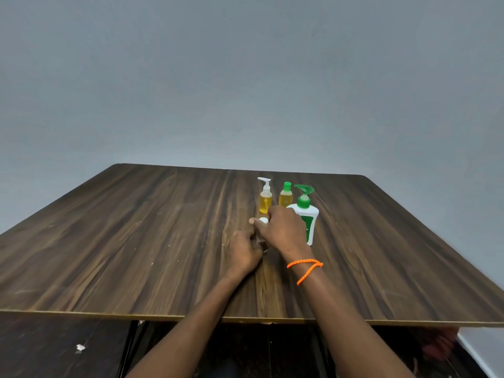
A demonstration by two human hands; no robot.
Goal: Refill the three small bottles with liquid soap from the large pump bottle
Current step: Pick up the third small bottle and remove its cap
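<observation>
On the wooden table (pixel 136 241) stand a small bottle with a white pump (pixel 265 199) and a small green-capped bottle (pixel 285 196), both holding yellow liquid. The large white pump bottle (pixel 309 214) with a green pump stands just right of them. A third small bottle (pixel 263 221) sits nearer me, mostly hidden; only its white top shows. My left hand (pixel 244 251) wraps its lower part. My right hand (pixel 283 230), with an orange wrist cord, closes over its top.
The table's front edge (pixel 191 316) runs across the lower frame, with dark floor below it. A grey wall rises behind the table. A pale object (pixel 482 350) shows at the lower right corner.
</observation>
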